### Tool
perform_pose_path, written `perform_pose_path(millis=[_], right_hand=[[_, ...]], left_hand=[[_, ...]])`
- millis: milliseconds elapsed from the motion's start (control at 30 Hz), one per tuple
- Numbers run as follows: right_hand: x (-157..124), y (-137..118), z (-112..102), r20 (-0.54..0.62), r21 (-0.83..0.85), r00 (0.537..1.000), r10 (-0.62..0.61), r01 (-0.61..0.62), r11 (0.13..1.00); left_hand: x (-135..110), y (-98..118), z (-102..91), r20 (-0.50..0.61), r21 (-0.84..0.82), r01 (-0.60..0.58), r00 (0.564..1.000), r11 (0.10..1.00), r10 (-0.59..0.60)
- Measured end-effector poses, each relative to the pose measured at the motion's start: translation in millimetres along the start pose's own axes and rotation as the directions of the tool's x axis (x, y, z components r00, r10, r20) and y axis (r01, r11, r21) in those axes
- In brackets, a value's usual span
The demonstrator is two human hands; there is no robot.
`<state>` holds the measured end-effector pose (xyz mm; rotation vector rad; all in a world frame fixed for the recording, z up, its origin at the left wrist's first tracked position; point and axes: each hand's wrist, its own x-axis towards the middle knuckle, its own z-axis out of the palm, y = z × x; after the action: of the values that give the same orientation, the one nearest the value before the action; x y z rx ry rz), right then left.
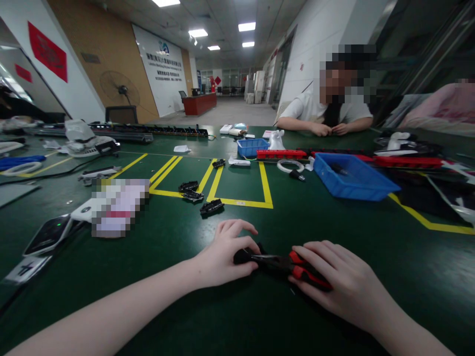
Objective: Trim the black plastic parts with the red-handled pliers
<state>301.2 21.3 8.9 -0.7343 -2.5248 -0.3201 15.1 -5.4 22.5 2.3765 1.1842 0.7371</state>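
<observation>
Low on the green table (260, 316), my right hand (341, 282) is wrapped round the red-and-black handles of a pair of pliers (287, 264). The jaws of the pliers point left to a small black part (243, 256), which my left hand (226, 254) pinches between thumb and fingers. Both hands rest on the table surface, close together. Beyond them lie three loose black plastic parts: one (211, 206) nearest, two (190, 190) further back on the yellow tape lines.
A large blue bin (352, 180) stands right of centre, a smaller blue bin (252, 147) further back. Red strips (282, 154) lie across the table. A phone (48, 233) and papers sit at the left. A person (326, 116) sits opposite, hands on the table.
</observation>
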Motion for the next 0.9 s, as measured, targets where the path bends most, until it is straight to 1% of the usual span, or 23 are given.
perform_pose_path(millis=[167,267,367,467,633,700,900], right_hand=[[-1.0,2.0,2.7,0.0,0.004,1.0,0.017,-0.017,1.0],[-1.6,3.9,4.3,-0.008,-0.002,1.0,0.016,-0.016,1.0],[1.5,3.8,2.5,0.003,-0.008,1.0,0.005,-0.005,1.0],[5.4,2.7,-0.5,0.011,-0.013,1.0,-0.004,0.004,1.0],[5.5,3.6,-2.9,0.005,0.006,1.0,-0.013,0.013,1.0],[4.3,4.9,-3.5,0.01,0.014,1.0,-0.003,0.003,1.0],[2.0,7.1,-5.0,0.012,0.043,1.0,0.027,-0.028,0.999]], left_hand=[[4.5,-3.0,7.4,0.043,-0.152,0.045,0.998,0.987,-0.039],[5.6,-3.1,7.2,0.073,-0.18,0.052,0.997,0.982,-0.039],[6.0,-2.9,5.5,0.095,-0.181,0.05,0.995,0.982,-0.033],[5.9,-4.7,4.9,0.09,-0.172,0.033,0.996,0.985,-0.017],[3.3,-7.6,3.5,0.093,-0.197,0.058,0.995,0.979,-0.04],[1.9,-8.7,2.6,0.092,-0.197,0.046,0.995,0.979,-0.028],[1.2,-16.1,-0.3,0.105,-0.059,-0.011,0.994,0.998,0.017]])
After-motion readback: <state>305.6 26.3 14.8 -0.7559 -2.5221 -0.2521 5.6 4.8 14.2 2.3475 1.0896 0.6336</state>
